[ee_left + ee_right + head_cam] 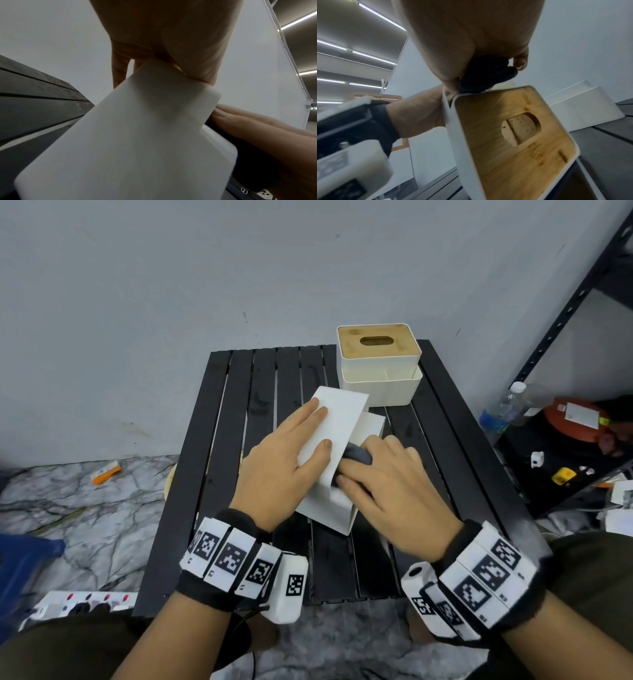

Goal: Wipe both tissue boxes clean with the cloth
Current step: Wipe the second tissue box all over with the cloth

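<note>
- While the left hand [284, 463] is lying flat, fingers straight, on the upturned broad white face of the near tissue box [334, 446], the box is sitting tipped between both hands, its long axis running away from the wrists toward the wall.
- Just right of that box, the right hand [380, 484] is curling its fingers round a bunched dark cloth [356, 455] and pressing it against the box's right-hand edge; the right wrist view is showing the cloth [486, 75] pinched at the rim above the wooden lid [513, 135].
- Beyond both hands' fingertips, the second tissue box [378, 364] is standing upright, untouched, nearer the right hand than the left.
- Judging from this, the next stroke is likely running along the box's length, with the left hand bracing.
</note>
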